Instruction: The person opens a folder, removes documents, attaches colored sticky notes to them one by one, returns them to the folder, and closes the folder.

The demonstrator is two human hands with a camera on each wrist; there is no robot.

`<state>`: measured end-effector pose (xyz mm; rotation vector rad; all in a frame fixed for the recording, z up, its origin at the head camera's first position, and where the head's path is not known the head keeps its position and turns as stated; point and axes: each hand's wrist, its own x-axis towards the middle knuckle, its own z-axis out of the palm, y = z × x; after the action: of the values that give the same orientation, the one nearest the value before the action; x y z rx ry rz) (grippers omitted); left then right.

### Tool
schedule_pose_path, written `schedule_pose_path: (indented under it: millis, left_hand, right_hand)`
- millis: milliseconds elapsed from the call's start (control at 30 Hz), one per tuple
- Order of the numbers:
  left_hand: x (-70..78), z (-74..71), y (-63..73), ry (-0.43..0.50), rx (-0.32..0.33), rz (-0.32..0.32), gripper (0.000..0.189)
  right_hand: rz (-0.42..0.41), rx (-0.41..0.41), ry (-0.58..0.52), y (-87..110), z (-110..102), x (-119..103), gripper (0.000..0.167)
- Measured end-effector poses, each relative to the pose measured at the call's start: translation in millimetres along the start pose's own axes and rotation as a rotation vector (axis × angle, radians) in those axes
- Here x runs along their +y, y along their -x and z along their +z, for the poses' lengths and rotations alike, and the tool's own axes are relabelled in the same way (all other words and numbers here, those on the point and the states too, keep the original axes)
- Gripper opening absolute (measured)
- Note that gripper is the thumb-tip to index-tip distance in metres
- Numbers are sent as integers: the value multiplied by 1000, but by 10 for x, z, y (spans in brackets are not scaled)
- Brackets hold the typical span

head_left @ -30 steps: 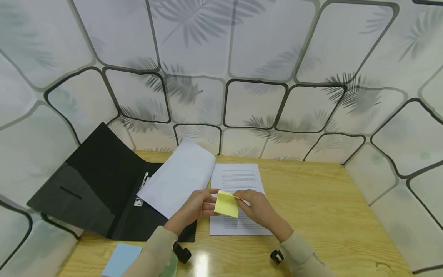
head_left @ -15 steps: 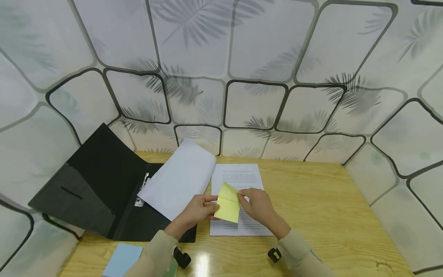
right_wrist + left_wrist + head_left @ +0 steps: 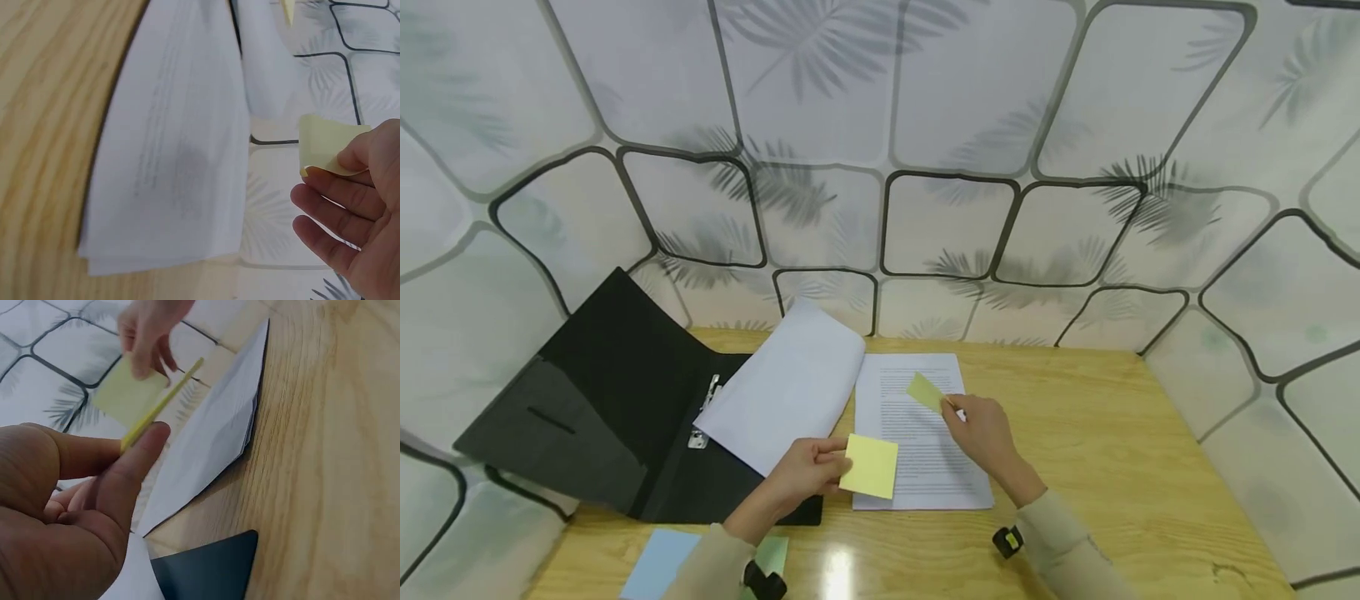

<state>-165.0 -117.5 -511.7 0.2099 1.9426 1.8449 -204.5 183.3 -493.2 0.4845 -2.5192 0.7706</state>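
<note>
Behind everything, a pale backdrop (image 3: 955,225), patterned with dark rounded outlines and grey fronds. Below, a wooden table (image 3: 1112,458) of light grain, shiny near the front. Toward the left, a black binder (image 3: 625,400), lying open with its cover raised. Across the right side of the binder, white sheets (image 3: 790,375), set aslant and curving upward at the far end. Just beside, near the middle of the table, a stack of printed sheets (image 3: 934,471), with lines of text too small to read.

From the front, two beige sleeves (image 3: 1063,529), well apart. Above the right edge of the binder, the left hand (image 3: 801,473) — thumb and fingers pinching a yellow pad (image 3: 871,467) by one edge, over the lower left part of the printed sheets. Farther right, the right hand (image 3: 988,433), with thumb and forefinger pinching a single yellow slip (image 3: 925,390) at one end, lifted above the upper part of the printed sheets and apart from the pad.

At the front left, blue paper (image 3: 658,562), partly behind the left sleeve; near it, green paper (image 3: 773,552), also partly hidden. Smaller yet, black wrist devices (image 3: 1007,542) and, by the binder's spine, a metal clip (image 3: 700,437).
</note>
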Motion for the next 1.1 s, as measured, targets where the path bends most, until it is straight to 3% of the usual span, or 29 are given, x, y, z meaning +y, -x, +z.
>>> schedule_pose_path:
  millis: [233,533,633,833,1100]
  left_hand:
    - [-116,-84,386,81,-18,-62,52]
    - [-284,30,801,72,36,-173,52]
    - [-353,70,864,55,55,-178,52]
    - [-426,90,895,-1,65,-122,57]
    - [-267,63,938,-228,107,-155,59]
  right_hand:
    - [13,-36,16,55,-1,117,16]
    - [-20,-28,-7,48,2,123,19]
    - [-28,-31,-13,55,19,133,20]
    - [-11,-50,-31,59,55,126,18]
    - [-27,-79,-23,41,75,65,13]
